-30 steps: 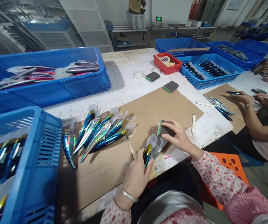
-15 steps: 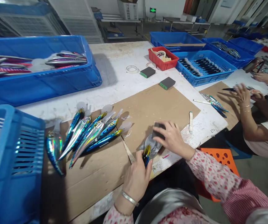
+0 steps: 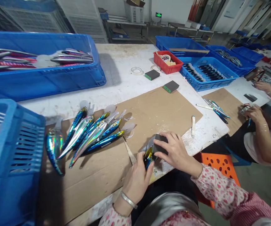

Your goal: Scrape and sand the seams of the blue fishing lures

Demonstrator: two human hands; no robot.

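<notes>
My left hand (image 3: 138, 178) is closed round a shiny blue and yellow fishing lure (image 3: 147, 156), holding it upright at the near edge of the cardboard sheet (image 3: 159, 108). My right hand (image 3: 175, 150) grips a dark sanding block (image 3: 160, 145) and presses it on the lure's clear lip. Several finished-looking lures (image 3: 88, 135) lie in a fan on the cardboard to the left.
Blue crates stand at the left (image 3: 13, 163) and back left (image 3: 43, 78), both holding lures. Two spare sanding blocks (image 3: 170, 86), tape rolls (image 3: 136, 70), a red tray (image 3: 167, 62) and more blue crates (image 3: 206, 73) lie beyond. Another person's hands (image 3: 255, 114) work at the right.
My right hand has slid the sanding block down toward the lure's lip, closer to my left hand. The person at the right has drawn their hands back toward themselves.
</notes>
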